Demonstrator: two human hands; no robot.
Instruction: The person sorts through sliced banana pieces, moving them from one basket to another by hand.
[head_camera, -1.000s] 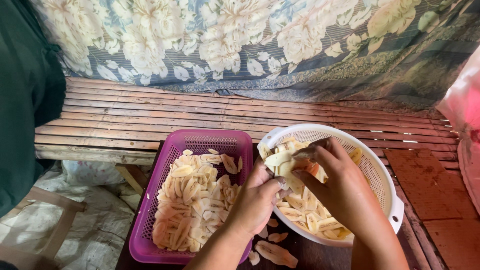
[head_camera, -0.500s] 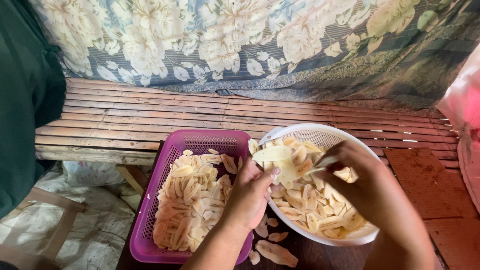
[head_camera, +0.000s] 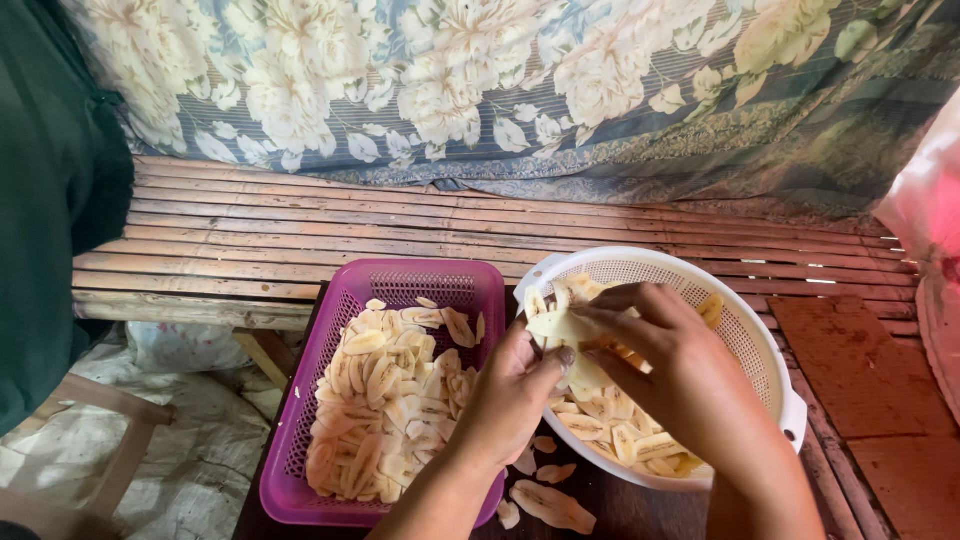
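1. Left hand (head_camera: 510, 395) and right hand (head_camera: 680, 375) together pinch a pale banana slice (head_camera: 555, 325) over the white colander (head_camera: 760, 330), so scraps fall inside.
2. The purple basket (head_camera: 300, 430) sits just beside, at the bamboo bench (head_camera: 300, 240) front edge, within easy reach.

A floral-printed cloth in blue and cream (head_camera: 520, 90) hangs behind a slatted bamboo bench (head_camera: 400, 235). A dark green fabric (head_camera: 50, 200) fills the left edge; a pink plastic sheet (head_camera: 930, 210) shows at right.
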